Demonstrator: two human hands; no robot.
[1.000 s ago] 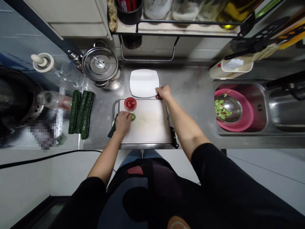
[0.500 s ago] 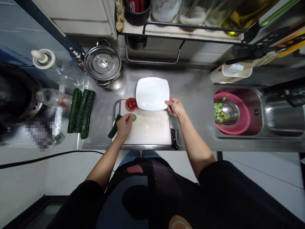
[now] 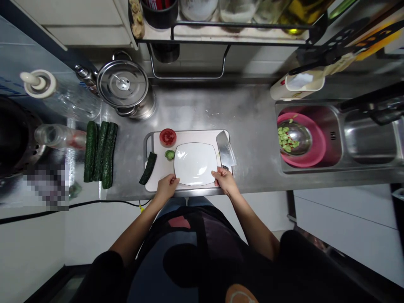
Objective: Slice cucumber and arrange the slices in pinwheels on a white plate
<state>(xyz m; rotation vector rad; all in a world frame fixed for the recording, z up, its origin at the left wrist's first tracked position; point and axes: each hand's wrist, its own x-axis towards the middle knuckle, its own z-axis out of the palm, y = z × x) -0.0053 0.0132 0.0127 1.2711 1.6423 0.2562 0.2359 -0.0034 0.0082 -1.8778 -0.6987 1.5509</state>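
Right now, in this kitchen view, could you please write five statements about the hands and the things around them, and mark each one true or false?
1. The right hand holds the white plate by its edge. True.
2. The left hand grips the knife. False: it is at the plate's near left corner.
3. Three cucumbers lie left of the cutting board. True.
4. The pot has no lid. False: the lid is on it.
5. The cut tomato is in the pink basin. False: it rests on the cutting board.
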